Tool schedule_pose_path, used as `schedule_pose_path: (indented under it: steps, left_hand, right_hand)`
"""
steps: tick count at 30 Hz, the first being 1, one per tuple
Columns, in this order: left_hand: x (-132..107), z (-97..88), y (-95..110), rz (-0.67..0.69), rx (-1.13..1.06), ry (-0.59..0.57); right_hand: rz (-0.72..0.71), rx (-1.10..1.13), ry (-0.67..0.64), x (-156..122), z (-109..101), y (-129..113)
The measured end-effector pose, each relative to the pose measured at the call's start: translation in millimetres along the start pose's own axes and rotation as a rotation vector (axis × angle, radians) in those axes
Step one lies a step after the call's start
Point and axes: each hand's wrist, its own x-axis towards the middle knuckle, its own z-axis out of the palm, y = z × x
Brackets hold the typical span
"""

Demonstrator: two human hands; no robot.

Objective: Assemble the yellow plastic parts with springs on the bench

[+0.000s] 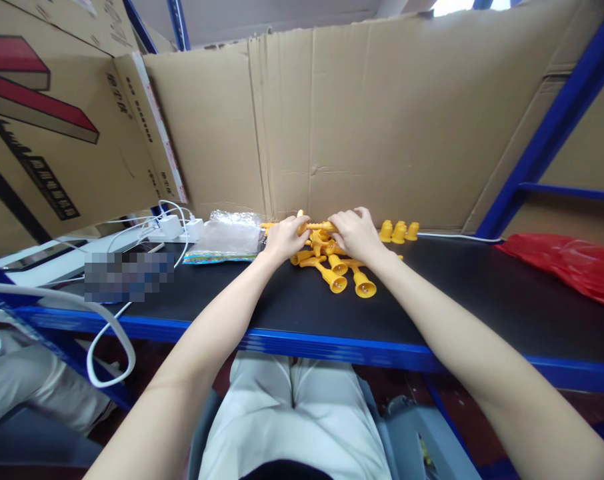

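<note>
A slim, knobbly yellow plastic piece spans the gap between my hands above a pile of similar parts. My left hand is closed round its left end, where a yellow tip pokes up by the thumb. At the other end, the fingers of my right hand close on it. Beneath and in front lie several yellow bell-ended plastic pieces with stems; one flared piece and another flared piece face me with open mouths. My hands hide part of the pile. Several small yellow cups stand upright right of my right hand.
A clear plastic bag lies left of the pile. White chargers and cables crowd the far left, near a blurred-out item. A red plastic bag lies at right. Cardboard walls the back; a blue edge fronts the black tabletop.
</note>
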Motion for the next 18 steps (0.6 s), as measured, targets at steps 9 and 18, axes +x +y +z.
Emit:
schedule_pose_path:
  steps: [9, 18]
  left_hand:
    - [0.7, -2.5, -1.4, -0.041, 0.069, -0.096]
    - [1.9, -0.5, -1.0, -0.045, 0.05, -0.114]
  right_hand:
    - [-0.041, -0.032, -0.107, -3.0, 7.6, -2.3]
    - [-0.027, 0.028, -0.079, -2.7, 4.6, -1.7]
